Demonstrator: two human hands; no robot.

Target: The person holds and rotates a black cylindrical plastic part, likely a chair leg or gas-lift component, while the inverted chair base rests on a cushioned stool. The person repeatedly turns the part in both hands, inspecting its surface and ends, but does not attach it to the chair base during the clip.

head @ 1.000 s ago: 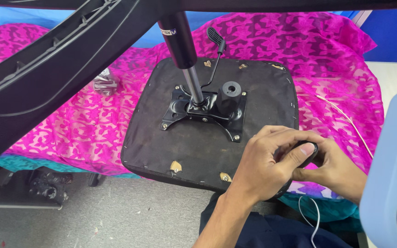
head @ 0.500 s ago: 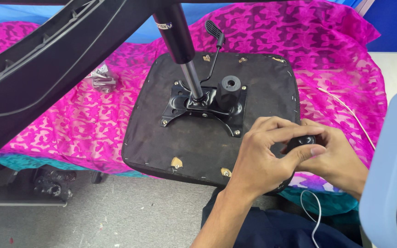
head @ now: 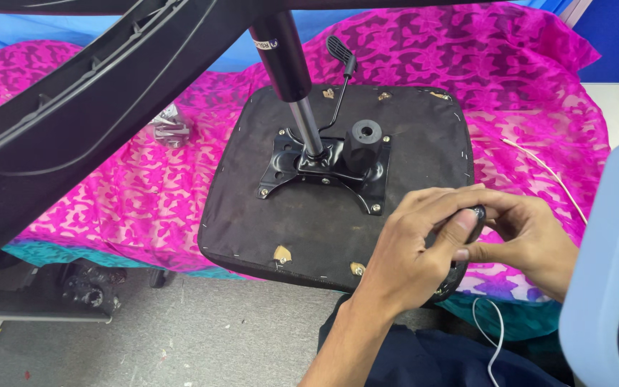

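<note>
here, left hand (head: 413, 244), right hand (head: 531, 240), black knob (head: 473, 218)

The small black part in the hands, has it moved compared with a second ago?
Yes. The small black part, pinched between left hand and right hand, has lifted slightly, now overlapping the upturned seat base edge near its right corner.

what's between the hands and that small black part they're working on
Nothing visible. Both the left hand and the right hand already pinch the small black part at the near right corner of the upturned seat base; their own fingers cover most of it.
</note>
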